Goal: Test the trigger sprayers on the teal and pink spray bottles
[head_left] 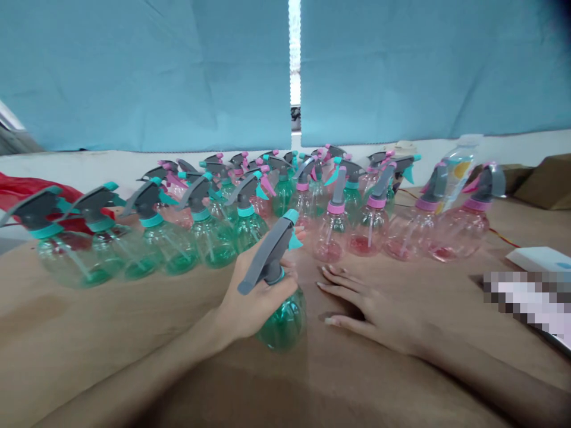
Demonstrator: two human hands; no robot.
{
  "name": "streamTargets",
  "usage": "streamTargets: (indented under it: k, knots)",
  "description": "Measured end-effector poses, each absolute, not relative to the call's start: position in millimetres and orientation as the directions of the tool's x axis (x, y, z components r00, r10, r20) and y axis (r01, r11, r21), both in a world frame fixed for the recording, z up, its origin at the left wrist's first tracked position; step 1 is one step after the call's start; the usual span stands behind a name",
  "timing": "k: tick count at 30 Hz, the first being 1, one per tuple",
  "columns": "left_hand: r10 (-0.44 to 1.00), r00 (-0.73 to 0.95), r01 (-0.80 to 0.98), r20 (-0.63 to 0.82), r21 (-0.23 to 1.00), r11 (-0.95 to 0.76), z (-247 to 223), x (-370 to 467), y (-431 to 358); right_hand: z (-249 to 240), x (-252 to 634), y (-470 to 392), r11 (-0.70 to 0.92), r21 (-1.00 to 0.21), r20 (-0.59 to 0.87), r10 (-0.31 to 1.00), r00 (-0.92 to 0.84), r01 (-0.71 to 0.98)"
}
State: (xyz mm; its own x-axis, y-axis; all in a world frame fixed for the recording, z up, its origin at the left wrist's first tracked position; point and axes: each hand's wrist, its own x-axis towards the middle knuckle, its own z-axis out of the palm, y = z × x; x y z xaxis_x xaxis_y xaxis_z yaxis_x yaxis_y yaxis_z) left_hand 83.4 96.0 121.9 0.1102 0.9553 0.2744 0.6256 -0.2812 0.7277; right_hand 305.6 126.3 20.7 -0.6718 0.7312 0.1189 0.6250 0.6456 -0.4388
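My left hand point(263, 291) is wrapped round the neck of a green spray bottle point(285, 324) with a grey head and turquoise trigger. This bottle is slightly tilted near the middle of the wooden table point(134, 351); whether its base touches the wood I cannot tell. My right hand point(366, 303) lies palm down on the table to the right, fingers spread, holding nothing. Just beyond it stand pink spray bottles point(329, 242) with grey heads and pink collars. A row of green spray bottles point(178, 252) stands ahead and to the left of my left hand.
More green and pink spray bottles point(283, 193) crowd behind the front rows. A clear plastic bottle point(459, 169) rises at the right back, near a brown box point(546, 181). A white box point(539, 259) and a pixelated object lie at right. Red plastic point(40, 193) lies at left; blue cloth hangs behind.
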Motion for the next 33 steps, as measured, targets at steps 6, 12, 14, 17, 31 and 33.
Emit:
streamTargets:
  k: [6,12,14,17,31,33]
  knots:
    - [0.951,0.13,0.591,0.282,0.748,-0.302,122.6,84.2,95.9,19.7,305.8,125.5,0.635,-0.468,0.125,0.736,-0.665,0.614]
    - [0.955,0.116,0.593,0.274,0.752,-0.288,123.7,84.2,93.9,19.2,305.8,126.0,0.641,-0.468,0.135,0.732,-0.667,0.608]
    - [0.952,0.12,0.604,0.282,0.741,-0.295,122.9,83.7,94.3,19.3,305.8,126.0,0.636,-0.467,0.124,0.735,-0.666,0.615]
    - [0.949,0.145,0.597,0.278,0.741,-0.309,121.1,82.8,95.6,19.6,305.8,125.8,0.63,-0.474,0.129,0.741,-0.659,0.616]
    - [0.947,0.173,0.592,0.271,0.74,-0.32,116.5,78.9,97.4,21.2,306.4,125.8,0.623,-0.478,0.112,0.742,-0.661,0.619]
    - [0.948,0.174,0.585,0.265,0.747,-0.316,117.1,78.6,97.4,20.4,306.6,125.9,0.625,-0.481,0.12,0.742,-0.66,0.615]
